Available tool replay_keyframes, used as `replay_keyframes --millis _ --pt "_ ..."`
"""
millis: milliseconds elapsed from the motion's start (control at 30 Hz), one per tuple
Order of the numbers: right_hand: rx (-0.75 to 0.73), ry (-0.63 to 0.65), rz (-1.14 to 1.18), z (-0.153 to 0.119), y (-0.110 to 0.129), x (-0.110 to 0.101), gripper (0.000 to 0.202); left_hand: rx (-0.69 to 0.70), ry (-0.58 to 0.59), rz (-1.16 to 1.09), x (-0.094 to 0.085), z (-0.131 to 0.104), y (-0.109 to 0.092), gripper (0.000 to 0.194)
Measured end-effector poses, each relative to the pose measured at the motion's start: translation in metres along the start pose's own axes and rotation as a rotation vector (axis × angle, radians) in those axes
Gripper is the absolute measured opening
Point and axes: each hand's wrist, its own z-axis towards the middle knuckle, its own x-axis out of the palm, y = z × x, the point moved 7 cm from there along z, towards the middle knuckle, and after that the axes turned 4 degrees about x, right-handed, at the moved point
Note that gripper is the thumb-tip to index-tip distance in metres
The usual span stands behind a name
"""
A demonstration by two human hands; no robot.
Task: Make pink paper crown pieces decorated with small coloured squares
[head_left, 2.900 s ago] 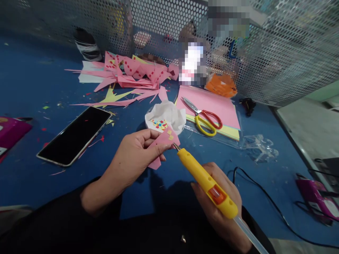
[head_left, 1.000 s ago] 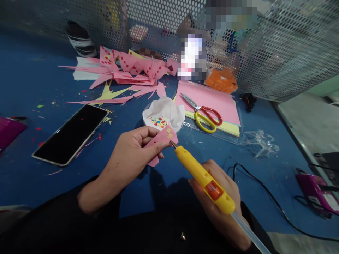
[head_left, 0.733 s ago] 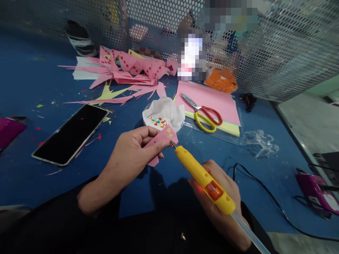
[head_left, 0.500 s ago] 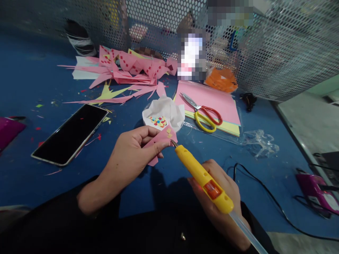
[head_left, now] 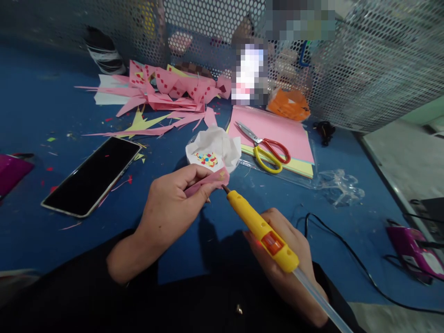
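Note:
My left hand (head_left: 176,199) pinches a folded piece of pink paper (head_left: 204,181) between thumb and fingers; a small yellow patch shows on it. In my right hand (head_left: 284,259) is a yellow hot glue gun (head_left: 255,219) with an orange switch, and a clear glue stick (head_left: 321,300) juts from its back end. The gun's nozzle is at the paper's right edge, beside my left thumb; whether it touches I cannot tell. Just behind the paper stands a bowl lined with white tissue (head_left: 224,141), holding small coloured paper bits (head_left: 207,159).
Scissors (head_left: 265,148) lie on a stack of coloured paper (head_left: 294,132) at the right. A phone (head_left: 92,175) lies at the left, with cut pink paper shapes (head_left: 166,92) behind it. A black cord (head_left: 354,254) crosses the right side. A perforated metal panel (head_left: 204,23) closes off the back.
The pink paper has tilted in my left hand, so less of its face shows. The glue gun has shifted slightly left and up, its nozzle staying by the paper's edge.

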Motion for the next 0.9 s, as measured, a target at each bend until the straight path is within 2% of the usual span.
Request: replay_keyframes --millis 167,300,433,533,600,667,733,900 --pt "0.025 0.051 0.188 -0.003 -0.002 -0.001 0.015 -0.086 0.038 -0.079 0.001 0.0 0.005 0.022" --pt "0.11 -0.025 0.312 -0.007 -0.015 -0.008 0.008 -0.139 0.082 -0.172 0.004 0.0 0.005 0.027" --pt "0.274 -0.142 0.318 -0.002 -0.037 -0.026 0.02 -0.15 0.092 -0.228 0.003 0.0 0.006 0.028" --pt "0.351 -0.236 0.184 0.004 -0.057 -0.059 0.027 -0.167 0.112 -0.248 0.003 0.0 0.007 0.023" --pt "0.35 -0.228 0.068 0.01 -0.072 -0.081 0.034 -0.181 0.105 -0.255 0.002 0.001 0.007 0.021" --pt "0.309 -0.248 -0.156 0.016 -0.089 -0.104 0.034 -0.19 0.074 -0.27 0.0 0.001 0.005 0.021" --pt "0.322 -0.32 -0.422 0.022 -0.111 -0.124 0.033 -0.187 0.037 -0.29 -0.002 0.001 0.003 0.019" --pt "0.549 -0.216 -0.798 0.034 -0.178 -0.139 0.026 -0.163 -0.006 -0.313 -0.006 0.002 0.003 0.014"
